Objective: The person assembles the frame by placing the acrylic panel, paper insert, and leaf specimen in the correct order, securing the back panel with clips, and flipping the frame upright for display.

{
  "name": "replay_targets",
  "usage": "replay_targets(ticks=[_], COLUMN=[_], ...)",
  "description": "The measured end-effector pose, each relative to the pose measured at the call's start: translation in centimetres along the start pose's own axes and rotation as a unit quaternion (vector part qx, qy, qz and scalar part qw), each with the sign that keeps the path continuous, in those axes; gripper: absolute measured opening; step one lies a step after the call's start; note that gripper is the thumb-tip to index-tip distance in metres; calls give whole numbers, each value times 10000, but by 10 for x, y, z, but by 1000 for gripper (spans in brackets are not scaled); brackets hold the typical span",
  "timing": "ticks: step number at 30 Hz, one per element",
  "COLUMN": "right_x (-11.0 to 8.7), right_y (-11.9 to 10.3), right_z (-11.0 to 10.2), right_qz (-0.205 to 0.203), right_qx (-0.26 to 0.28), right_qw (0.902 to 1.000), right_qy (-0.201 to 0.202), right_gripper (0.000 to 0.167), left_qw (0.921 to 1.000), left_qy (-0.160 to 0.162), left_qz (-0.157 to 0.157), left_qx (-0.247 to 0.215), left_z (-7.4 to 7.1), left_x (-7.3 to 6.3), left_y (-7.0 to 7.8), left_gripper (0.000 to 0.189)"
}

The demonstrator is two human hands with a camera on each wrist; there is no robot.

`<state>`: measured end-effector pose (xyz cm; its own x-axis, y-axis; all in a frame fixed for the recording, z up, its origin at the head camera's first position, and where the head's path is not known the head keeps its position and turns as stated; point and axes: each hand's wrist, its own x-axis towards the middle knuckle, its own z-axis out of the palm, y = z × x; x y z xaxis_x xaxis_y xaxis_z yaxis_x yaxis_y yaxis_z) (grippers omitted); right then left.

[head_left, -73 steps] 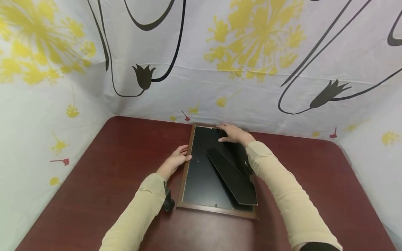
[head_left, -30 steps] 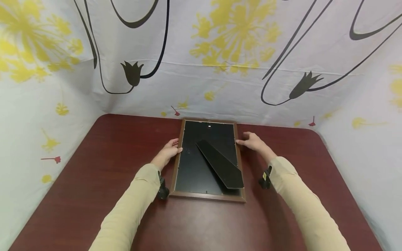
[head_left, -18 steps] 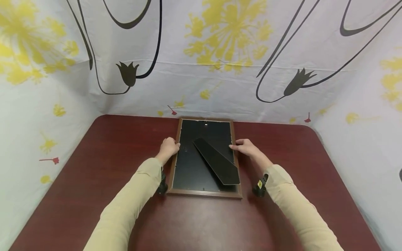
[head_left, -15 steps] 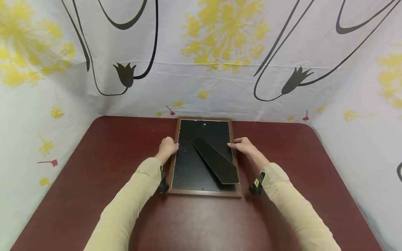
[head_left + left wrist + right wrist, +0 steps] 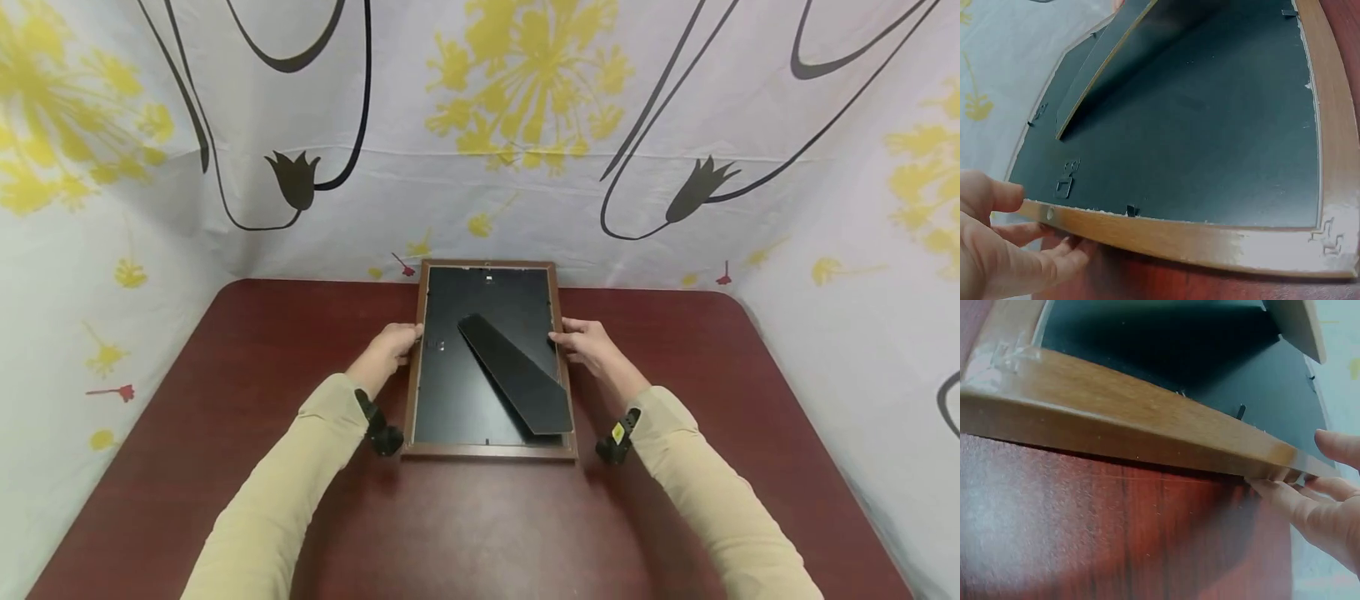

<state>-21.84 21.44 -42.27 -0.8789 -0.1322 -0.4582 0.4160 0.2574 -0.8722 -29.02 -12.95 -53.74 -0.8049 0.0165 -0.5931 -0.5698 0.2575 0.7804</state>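
Observation:
A picture frame (image 5: 489,451) with a brown wooden border lies face down in the head view, its far end tilted up off the table. Its black backing board (image 5: 1229,144) carries an easel stand (image 5: 517,375) that sticks out at a slant. My left hand (image 5: 387,346) grips the left border, thumb on top and fingers beneath, as the left wrist view shows. Across from it, my right hand (image 5: 596,350) holds the right border; in the right wrist view its fingers (image 5: 1285,499) reach under the edge and the thumb is above.
The dark red table (image 5: 480,533) extends on both sides of the picture frame and in front of it. A white cloth (image 5: 480,192) with yellow flowers and dark stems hangs right behind the table's far edge and along its sides.
My right hand has moved from the backing's far end to the right border. My left hand has shifted along the left border. The picture frame has straightened, and its far end has risen.

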Motion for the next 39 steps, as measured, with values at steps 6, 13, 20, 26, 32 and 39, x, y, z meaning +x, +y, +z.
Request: replay_targets(ticks=[6,13,20,26,32,39], right_x=[-4,-14,-26,-34,-39,-38], right_y=[-12,-31,-48,-60,-66,-72], right_z=[-6,-12,-16,-18,-17,-16], right_qz=[-296,-603,-950,-1185,-1421,-1797], right_qx=[129,387,749,1103,1548,1769], right_qw=[9991,9963,9912,9843,9754,9643], right_qy=[273,479,532,697,660,812], right_gripper=[61,62,64,64,64,62], left_qw=[9994,9956,9886,9798,9724,9601], left_qy=[129,285,218,176,388,638], left_qz=[227,677,1487,1982,2300,2722], left_qx=[-217,-576,-84,-199,-110,61], left_z=[6,5,-8,-14,-15,-17], left_x=[-123,-187,-183,-172,-176,-181], left_y=[66,99,99,102,107,108], left_gripper=[56,53,53,56,56,54])
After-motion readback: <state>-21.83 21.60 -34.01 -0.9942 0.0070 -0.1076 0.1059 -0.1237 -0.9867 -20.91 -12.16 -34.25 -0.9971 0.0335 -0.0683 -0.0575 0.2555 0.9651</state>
